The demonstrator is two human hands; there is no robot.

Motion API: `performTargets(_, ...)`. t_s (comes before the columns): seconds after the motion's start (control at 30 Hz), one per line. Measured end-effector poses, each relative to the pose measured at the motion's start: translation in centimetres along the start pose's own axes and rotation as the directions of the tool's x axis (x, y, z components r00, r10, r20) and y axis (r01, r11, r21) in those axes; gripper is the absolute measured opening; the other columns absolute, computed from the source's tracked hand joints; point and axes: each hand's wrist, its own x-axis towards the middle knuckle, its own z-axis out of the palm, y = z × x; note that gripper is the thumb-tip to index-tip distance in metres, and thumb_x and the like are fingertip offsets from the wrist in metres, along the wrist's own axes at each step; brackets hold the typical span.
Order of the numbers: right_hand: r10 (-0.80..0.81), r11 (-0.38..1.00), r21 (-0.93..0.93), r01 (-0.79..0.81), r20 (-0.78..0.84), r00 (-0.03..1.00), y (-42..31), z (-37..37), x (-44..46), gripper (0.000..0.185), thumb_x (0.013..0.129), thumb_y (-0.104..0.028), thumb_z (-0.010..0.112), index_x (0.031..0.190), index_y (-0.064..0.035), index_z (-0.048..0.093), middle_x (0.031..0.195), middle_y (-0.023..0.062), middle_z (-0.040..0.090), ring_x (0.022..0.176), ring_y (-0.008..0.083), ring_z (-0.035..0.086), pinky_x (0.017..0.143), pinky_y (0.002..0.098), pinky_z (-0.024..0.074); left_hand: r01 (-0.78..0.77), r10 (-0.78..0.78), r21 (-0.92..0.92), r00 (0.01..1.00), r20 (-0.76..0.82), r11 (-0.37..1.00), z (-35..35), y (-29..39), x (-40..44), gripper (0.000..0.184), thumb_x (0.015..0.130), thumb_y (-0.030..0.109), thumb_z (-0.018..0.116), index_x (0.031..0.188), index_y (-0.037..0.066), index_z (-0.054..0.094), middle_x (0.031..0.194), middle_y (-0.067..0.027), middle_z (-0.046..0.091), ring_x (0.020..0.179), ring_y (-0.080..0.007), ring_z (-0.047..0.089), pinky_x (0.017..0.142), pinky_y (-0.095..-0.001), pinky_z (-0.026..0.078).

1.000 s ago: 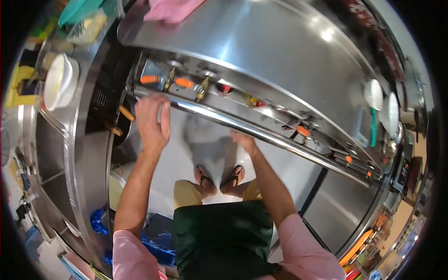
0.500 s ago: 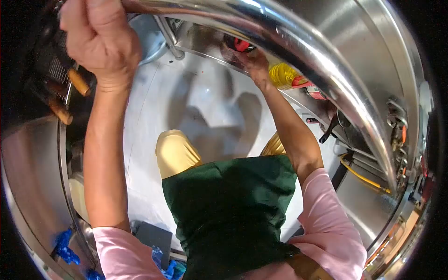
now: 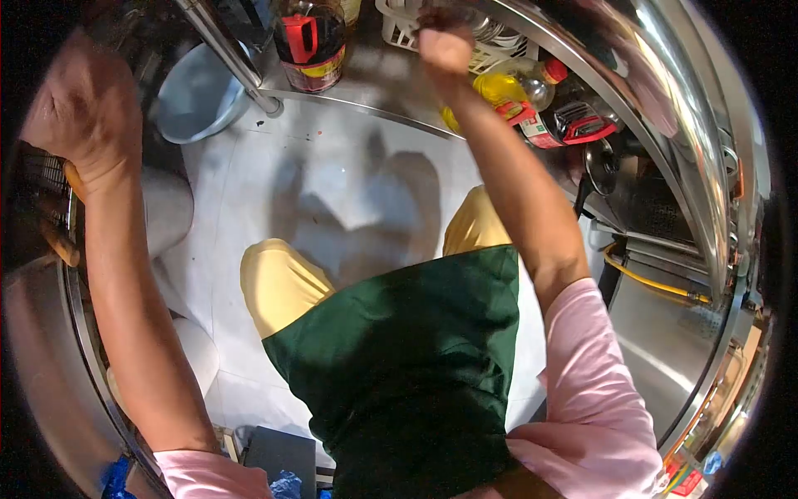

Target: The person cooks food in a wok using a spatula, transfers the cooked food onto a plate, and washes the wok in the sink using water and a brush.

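Your right hand (image 3: 445, 51), its fingers too blurred to tell whether spread or closed, extends past the front edge of the steel undershelf (image 3: 370, 79) at the white slotted basket (image 3: 401, 30), near the yellow oil bottle (image 3: 509, 87), while your left hand (image 3: 87, 116), its grip likewise indeterminable, lies beside a wooden handle (image 3: 73, 180)

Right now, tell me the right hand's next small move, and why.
I'd probably ease the bare right hand slightly away from the clear bottle of yellow liquid, toward the white slotted plastic basket: the two look close, the hand overlaps the basket in view, and its grip is blurred.
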Motion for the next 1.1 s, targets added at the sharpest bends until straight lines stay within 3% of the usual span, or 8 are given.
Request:
performTargets(0.2, -0.079, 0.997, 0.034, 0.072, 0.300, 0.951, 0.4, -0.5, 5.1, 0.037, 0.082, -0.029, 0.067, 0.106, -0.0005, 0.068, 0.096, 0.0145, 0.071, 0.091, 0.0317, 0.067, 0.080, 0.0368, 0.0517, 0.004, -0.004, 0.001, 1.000, 0.013, 1.000, 0.4, 0.6, -0.6, 0.010, 0.089, 0.016, 0.059, 0.093, 0.009, 0.066, 0.086, -0.0079, 0.066, 0.083, -0.0241, 0.062, 0.076, -0.0338, 0.046)
performTargets(0.47, -0.165, 0.986, 0.069, 0.151, 0.436, 0.885, -1.3, 1.8, 8.6, 0.035, 0.083, -0.027, 0.067, 0.106, -0.0014, 0.067, 0.099, 0.0146, 0.070, 0.093, 0.0312, 0.066, 0.082, 0.0369, 0.0513, -0.043, 0.035, 0.109, 0.997, 0.069, 0.993, 0.5, -1.4, -1.3, 0.009, 0.087, 0.017, 0.060, 0.090, 0.011, 0.066, 0.083, -0.0063, 0.066, 0.079, -0.0231, 0.063, 0.071, -0.0333, 0.047)
performTargets(0.77, -0.194, 0.981, 0.100, 0.168, 0.385, 0.902, -1.7, 1.9, 9.9, 0.032, 0.084, -0.025, 0.066, 0.107, -0.0024, 0.067, 0.101, 0.0147, 0.069, 0.096, 0.0306, 0.065, 0.084, 0.0369, 0.0508, -0.141, 0.088, 0.326, 0.981, 0.173, 0.935, -0.6, -4.5, -1.8, 0.008, 0.084, 0.017, 0.061, 0.086, 0.012, 0.066, 0.079, -0.0046, 0.065, 0.074, -0.0220, 0.063, 0.064, -0.0328, 0.048)
performTargets(1.1, -0.044, 0.986, 0.169, 0.007, 0.214, 0.976, 4.9, -2.3, 11.5, 0.030, 0.085, -0.022, 0.065, 0.108, -0.0035, 0.066, 0.105, 0.0147, 0.069, 0.099, 0.0299, 0.064, 0.086, 0.0370, 0.0503, -0.300, 0.123, 0.571, 0.937, 0.328, 0.764, -0.5, -7.2, -2.7, 0.006, 0.082, 0.018, 0.062, 0.082, 0.014, 0.066, 0.075, -0.0027, 0.065, 0.069, -0.0208, 0.064, 0.057, -0.0323, 0.048)
